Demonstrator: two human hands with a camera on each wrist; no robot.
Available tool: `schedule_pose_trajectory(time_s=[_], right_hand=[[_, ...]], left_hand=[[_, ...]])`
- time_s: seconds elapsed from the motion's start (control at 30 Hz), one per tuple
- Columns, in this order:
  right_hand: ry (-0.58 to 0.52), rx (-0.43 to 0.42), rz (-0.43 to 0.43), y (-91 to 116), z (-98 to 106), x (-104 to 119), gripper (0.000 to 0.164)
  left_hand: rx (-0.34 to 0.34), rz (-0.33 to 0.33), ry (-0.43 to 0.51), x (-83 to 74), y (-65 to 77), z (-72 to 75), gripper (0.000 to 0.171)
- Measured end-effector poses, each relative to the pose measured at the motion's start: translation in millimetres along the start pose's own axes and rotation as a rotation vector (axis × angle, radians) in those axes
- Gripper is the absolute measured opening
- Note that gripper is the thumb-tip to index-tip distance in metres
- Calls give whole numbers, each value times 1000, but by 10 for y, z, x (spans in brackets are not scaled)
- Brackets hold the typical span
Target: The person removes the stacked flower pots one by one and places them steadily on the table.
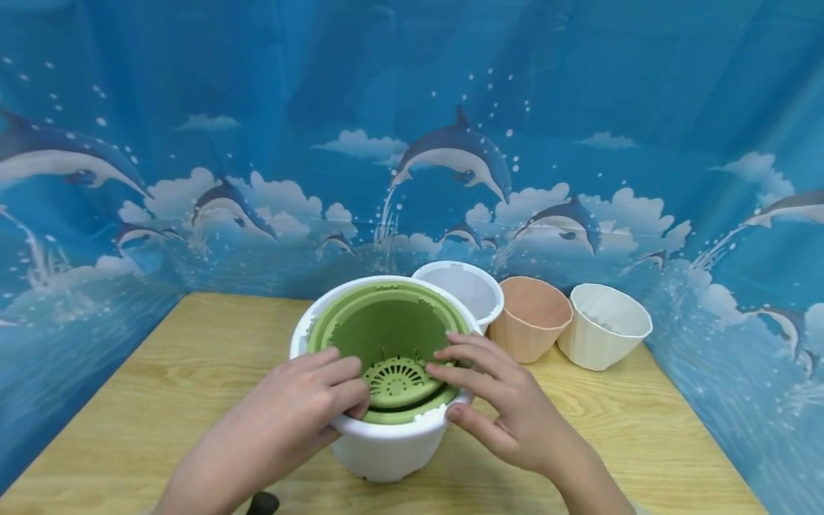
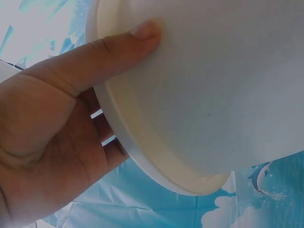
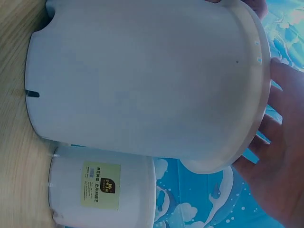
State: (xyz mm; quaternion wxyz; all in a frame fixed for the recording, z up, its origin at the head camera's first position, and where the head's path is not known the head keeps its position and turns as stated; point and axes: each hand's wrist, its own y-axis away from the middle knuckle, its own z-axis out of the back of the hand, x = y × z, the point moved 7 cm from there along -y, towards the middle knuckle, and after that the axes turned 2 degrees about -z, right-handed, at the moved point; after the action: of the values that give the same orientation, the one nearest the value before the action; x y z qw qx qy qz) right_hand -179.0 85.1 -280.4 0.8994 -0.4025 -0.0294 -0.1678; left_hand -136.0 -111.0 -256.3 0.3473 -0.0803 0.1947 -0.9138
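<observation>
A large white flowerpot (image 1: pixel 386 454) stands on the table with nested green pots (image 1: pixel 393 325) inside it. The innermost has a slotted bottom (image 1: pixel 394 383). My left hand (image 1: pixel 299 400) grips the near-left rim; its thumb (image 2: pixel 118 57) lies against the white outer wall, and its fingers bend over the rim, tips partly hidden. On the right side, my right hand (image 1: pixel 508 400) rests spread over the rim, fingers reaching in over the green pots and thumb near the white rim. How firmly its fingertips touch the green is hard to tell.
Behind stands another white pot (image 1: pixel 473 290), which bears a label (image 3: pixel 100 185). To its right are a peach pot (image 1: pixel 531 322) and a cream pot (image 1: pixel 599 336) with something pale inside. A black object (image 1: pixel 262 503) shows at the table's near edge. A dolphin-print curtain surrounds the table.
</observation>
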Motion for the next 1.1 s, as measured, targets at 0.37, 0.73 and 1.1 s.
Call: schedule_pose_trajectory(time_s=[0.37, 0.73, 1.1], right_hand=[[31, -69, 42, -12, 54, 66, 30], [-62, -70, 51, -10, 141, 149, 25], [29, 75, 20, -1, 92, 172, 30]], left_hand=[[-34, 6, 13, 12, 11, -2, 29], [-23, -3, 0, -12, -32, -37, 26], [-79, -27, 18, 2, -23, -52, 30]])
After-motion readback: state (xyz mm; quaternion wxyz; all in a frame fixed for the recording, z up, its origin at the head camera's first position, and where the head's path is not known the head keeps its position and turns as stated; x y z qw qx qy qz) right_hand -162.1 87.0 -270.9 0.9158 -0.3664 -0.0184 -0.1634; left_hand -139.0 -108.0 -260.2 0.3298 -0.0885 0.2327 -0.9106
